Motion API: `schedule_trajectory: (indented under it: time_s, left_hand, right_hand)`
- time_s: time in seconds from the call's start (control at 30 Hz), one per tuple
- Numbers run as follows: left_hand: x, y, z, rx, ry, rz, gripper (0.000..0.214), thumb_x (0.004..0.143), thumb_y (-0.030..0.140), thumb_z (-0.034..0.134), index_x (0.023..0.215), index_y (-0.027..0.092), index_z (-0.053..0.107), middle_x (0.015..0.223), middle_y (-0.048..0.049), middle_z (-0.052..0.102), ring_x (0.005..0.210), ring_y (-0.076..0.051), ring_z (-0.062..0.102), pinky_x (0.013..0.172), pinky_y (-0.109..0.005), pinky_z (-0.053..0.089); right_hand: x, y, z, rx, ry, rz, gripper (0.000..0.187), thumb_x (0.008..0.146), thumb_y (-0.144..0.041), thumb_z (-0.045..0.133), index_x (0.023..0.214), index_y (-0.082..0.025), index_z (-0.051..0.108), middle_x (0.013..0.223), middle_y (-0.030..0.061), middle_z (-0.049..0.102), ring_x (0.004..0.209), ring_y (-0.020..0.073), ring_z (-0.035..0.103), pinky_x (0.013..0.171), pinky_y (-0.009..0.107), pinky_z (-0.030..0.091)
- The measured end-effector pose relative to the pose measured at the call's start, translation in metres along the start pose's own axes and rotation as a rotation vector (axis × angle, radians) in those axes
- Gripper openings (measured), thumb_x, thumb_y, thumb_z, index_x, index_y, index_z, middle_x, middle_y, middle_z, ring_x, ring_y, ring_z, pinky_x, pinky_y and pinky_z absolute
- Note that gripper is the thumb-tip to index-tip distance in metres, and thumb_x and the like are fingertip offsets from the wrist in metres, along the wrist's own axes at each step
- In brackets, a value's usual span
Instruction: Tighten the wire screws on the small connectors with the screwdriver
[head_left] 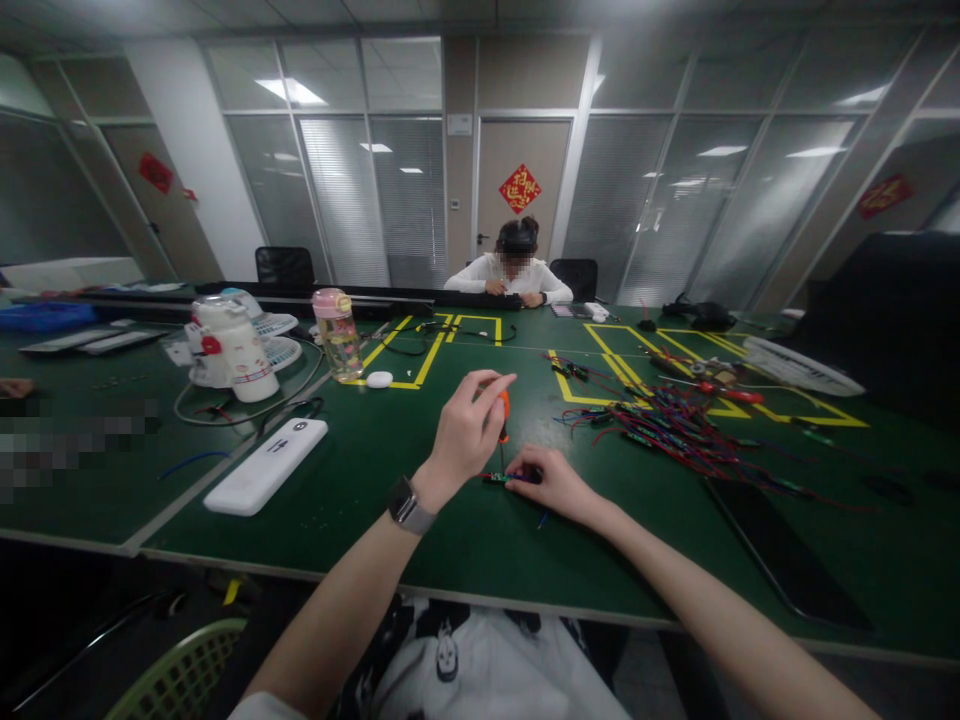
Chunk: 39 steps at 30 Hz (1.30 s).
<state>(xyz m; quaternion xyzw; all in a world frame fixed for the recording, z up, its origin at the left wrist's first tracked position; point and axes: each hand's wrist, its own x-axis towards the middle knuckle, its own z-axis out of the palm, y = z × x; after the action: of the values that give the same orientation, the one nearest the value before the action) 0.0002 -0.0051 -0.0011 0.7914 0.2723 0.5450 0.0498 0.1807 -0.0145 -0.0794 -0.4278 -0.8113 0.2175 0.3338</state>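
Observation:
My left hand point(469, 425) is closed around an orange-handled screwdriver point(504, 408), held upright with its tip pointing down at a small green circuit board point(496, 478) on the green table point(420, 530). My right hand point(546, 480) pinches that board against the table, fingers pressed together on its right end. A watch point(409, 505) sits on my left wrist. A blue wire end point(543, 520) shows beneath my right hand.
A pile of red and blue wires with small boards point(667, 425) lies to the right. A white power bank point(266, 465) lies left, a pink-lidded bottle point(337, 335) and a white mug point(229, 350) behind it. A dark tablet point(784, 550) lies right. Another person sits at the far side.

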Motion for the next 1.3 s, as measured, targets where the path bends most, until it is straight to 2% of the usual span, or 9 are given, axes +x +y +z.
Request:
schedule_trajectory:
  time_s: [0.1, 0.23, 0.43, 0.63, 0.8, 0.97, 1.07, 1.2, 1.3]
  left_hand:
    - [0.0007, 0.0006, 0.0026, -0.300, -0.032, -0.111, 0.033, 0.095, 0.020, 0.038, 0.122, 0.018, 0.058, 0.115, -0.0095, 0.061, 0.104, -0.019, 0.061, 0.093, -0.034, 0.047]
    - [0.0025, -0.0022, 0.0061, -0.544, -0.052, -0.279, 0.024, 0.090, 0.025, 0.052, 0.110, 0.018, 0.064, 0.102, -0.0076, 0.064, 0.087, -0.016, 0.065, 0.075, -0.026, 0.053]
    - [0.0041, -0.0044, 0.0056, -0.477, 0.030, -0.283, 0.013, 0.078, 0.029, 0.069, 0.083, 0.017, 0.068, 0.087, -0.0026, 0.058, 0.078, -0.013, 0.058, 0.064, -0.021, 0.048]
    - [0.0039, 0.0019, 0.0014, -0.380, 0.033, -0.247, 0.026, 0.094, 0.023, 0.044, 0.106, 0.019, 0.067, 0.107, -0.0074, 0.062, 0.096, -0.017, 0.061, 0.084, -0.029, 0.049]
    - [0.0033, -0.0006, 0.0057, -0.625, -0.065, -0.330, 0.028, 0.090, 0.028, 0.053, 0.114, 0.017, 0.063, 0.103, -0.0085, 0.066, 0.089, -0.018, 0.066, 0.077, -0.030, 0.054]
    - [0.0022, -0.0019, 0.0054, -0.334, 0.066, -0.214, 0.014, 0.081, 0.030, 0.067, 0.089, 0.019, 0.070, 0.088, -0.0031, 0.058, 0.081, -0.014, 0.059, 0.069, -0.025, 0.051]
    - [0.0016, 0.0012, 0.0028, -0.193, 0.076, -0.144, 0.017, 0.088, 0.026, 0.058, 0.097, 0.021, 0.071, 0.093, -0.0042, 0.057, 0.088, -0.015, 0.058, 0.080, -0.029, 0.049]
    - [0.0006, 0.0031, 0.0033, -0.362, -0.038, -0.135, 0.032, 0.094, 0.018, 0.042, 0.118, 0.021, 0.062, 0.115, -0.0078, 0.060, 0.105, -0.018, 0.059, 0.092, -0.032, 0.046]
    - [0.0003, 0.0017, 0.0054, -0.481, -0.073, -0.206, 0.032, 0.093, 0.021, 0.045, 0.122, 0.020, 0.059, 0.115, -0.0088, 0.062, 0.099, -0.018, 0.063, 0.084, -0.030, 0.051]
  right_hand:
    - [-0.0002, 0.0013, 0.0003, 0.000, -0.006, 0.001, 0.006, 0.074, -0.019, 0.070, 0.079, -0.016, 0.068, 0.075, 0.0011, 0.060, 0.069, 0.0150, 0.057, 0.063, 0.025, 0.044]
    - [-0.0003, 0.0014, -0.0001, 0.001, -0.012, -0.001, 0.006, 0.074, -0.020, 0.070, 0.079, -0.017, 0.068, 0.076, 0.0015, 0.060, 0.070, 0.0153, 0.057, 0.064, 0.026, 0.045]
    - [-0.0002, 0.0008, -0.0009, 0.002, -0.017, -0.002, 0.006, 0.075, -0.021, 0.070, 0.080, -0.017, 0.069, 0.077, 0.0017, 0.061, 0.071, 0.0156, 0.057, 0.065, 0.026, 0.045]
    - [-0.0004, 0.0019, -0.0003, 0.009, -0.008, -0.009, 0.006, 0.075, -0.020, 0.070, 0.080, -0.017, 0.069, 0.076, 0.0014, 0.060, 0.070, 0.0147, 0.057, 0.065, 0.026, 0.045]
    - [-0.0004, 0.0014, -0.0003, 0.008, -0.002, -0.015, 0.006, 0.074, -0.019, 0.070, 0.079, -0.017, 0.068, 0.075, 0.0011, 0.060, 0.070, 0.0148, 0.057, 0.064, 0.025, 0.044]
    - [-0.0004, 0.0021, 0.0004, 0.012, -0.007, -0.003, 0.006, 0.074, -0.019, 0.071, 0.079, -0.017, 0.068, 0.076, 0.0013, 0.060, 0.070, 0.0150, 0.057, 0.064, 0.025, 0.044]
    - [-0.0006, 0.0013, -0.0002, 0.014, -0.008, -0.005, 0.006, 0.074, -0.018, 0.070, 0.080, -0.017, 0.068, 0.076, 0.0013, 0.060, 0.070, 0.0151, 0.057, 0.064, 0.026, 0.044]
    - [-0.0011, -0.0017, -0.0038, 0.016, -0.036, -0.006, 0.010, 0.073, -0.019, 0.072, 0.082, -0.016, 0.070, 0.077, 0.0020, 0.059, 0.071, 0.0154, 0.056, 0.065, 0.026, 0.044]
    - [-0.0013, -0.0037, -0.0065, 0.016, -0.055, 0.005, 0.011, 0.074, -0.018, 0.071, 0.085, -0.016, 0.071, 0.080, 0.0027, 0.059, 0.072, 0.0154, 0.057, 0.067, 0.026, 0.045]
